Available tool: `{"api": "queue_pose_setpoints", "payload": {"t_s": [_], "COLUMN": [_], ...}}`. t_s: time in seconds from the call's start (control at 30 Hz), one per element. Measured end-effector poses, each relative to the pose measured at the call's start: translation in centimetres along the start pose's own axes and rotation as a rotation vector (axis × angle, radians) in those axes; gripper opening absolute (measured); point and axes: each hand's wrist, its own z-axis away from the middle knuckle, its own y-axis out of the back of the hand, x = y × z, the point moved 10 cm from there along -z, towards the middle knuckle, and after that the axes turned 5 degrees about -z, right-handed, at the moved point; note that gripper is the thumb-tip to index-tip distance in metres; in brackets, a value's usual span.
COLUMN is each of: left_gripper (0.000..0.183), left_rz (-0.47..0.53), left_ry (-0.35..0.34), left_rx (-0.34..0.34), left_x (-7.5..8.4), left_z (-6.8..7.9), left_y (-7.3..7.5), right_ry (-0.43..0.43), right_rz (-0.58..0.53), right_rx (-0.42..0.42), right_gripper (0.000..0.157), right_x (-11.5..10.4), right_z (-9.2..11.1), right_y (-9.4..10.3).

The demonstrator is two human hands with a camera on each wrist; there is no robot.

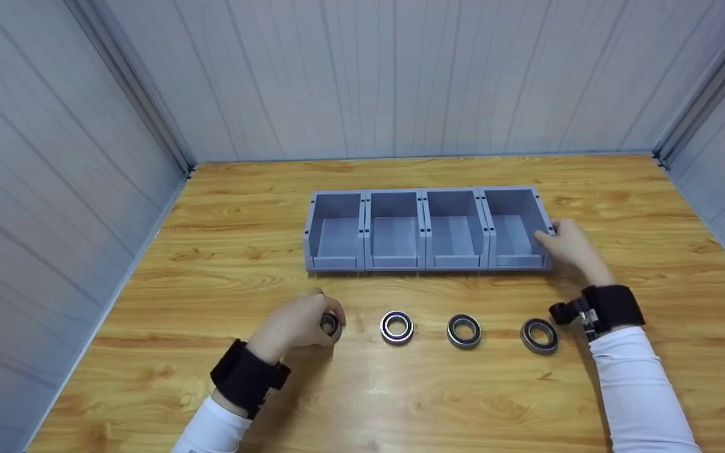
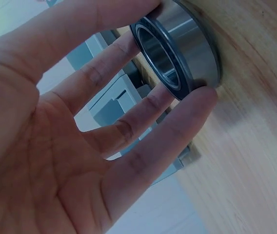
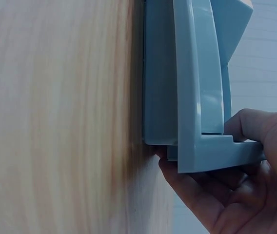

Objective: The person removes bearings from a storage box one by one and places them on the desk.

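My left hand (image 1: 303, 319) pinches a ball bearing (image 1: 330, 325) between thumb and fingers, at the left end of a row of bearings. In the left wrist view that bearing (image 2: 192, 46) is tilted, its shiny outer ring and dark seal showing; whether it touches the table is hard to tell. My right hand (image 1: 573, 248) grips the right side wall of the rightmost grey bin (image 1: 520, 261), thumb inside and fingers outside. The right wrist view shows the bin's front lip (image 3: 189, 97) close up, with the fingers partly hidden behind the wall.
Three more bearings lie flat on the wooden table: one near the middle (image 1: 396, 327), another to its right (image 1: 464, 331), and the last (image 1: 539, 336) below my right wrist. Several joined grey bins (image 1: 394, 263) stand behind them. Pale panel walls (image 1: 375, 82) enclose the back and sides.
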Motion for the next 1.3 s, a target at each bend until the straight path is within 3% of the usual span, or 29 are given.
{"api": "queue_pose_setpoints", "payload": {"t_s": [0.17, 0.3, 0.53, 0.67, 0.87, 0.97, 1.2, 1.3], "left_gripper": [0.036, 0.036, 0.032, 0.033, 0.04, 0.042, 0.041, 0.043], "left_rz": [-0.01, -0.008, 0.027, 0.039, 0.005, 0.004, 0.006, 0.004], "left_ry": [0.003, 0.025, 0.118, 0.103, 0.032, 0.049, 0.09, 0.075], "left_rx": [0.002, 0.013, -0.024, -0.018, 0.029, 0.022, 0.026, 0.042], "left_x": [-0.6, 0.1, 7.7, 7.2, 4.1, 3.3, 4.9, 4.1], "left_z": [-0.2, 0.4, 4.2, 4.0, 2.4, 2.1, 3.1, 2.9], "left_y": [-0.4, 0.3, 6.4, 6.1, 3.5, 2.9, 4.3, 3.8], "right_ry": [0.005, -0.009, 0.001, -0.001, 0.01, 0.007, 0.014, 0.014], "right_rz": [0.007, -0.005, 0.0, 0.0, 0.029, 0.029, 0.021, 0.025], "right_rx": [0.007, 0.005, 0.009, 0.01, 0.027, 0.028, 0.021, 0.03], "right_gripper": [0.045, 0.045, 0.038, 0.038, 0.036, 0.038, 0.035, 0.033], "right_x": [-0.1, 0.0, -0.1, -0.2, -0.2, -0.3, -0.2, -0.3], "right_z": [0.0, 0.0, 0.1, 0.1, 0.1, 0.1, 0.0, 0.0], "right_y": [0.1, 0.0, 0.0, 0.0, 0.2, 0.2, 0.1, 0.2]}}
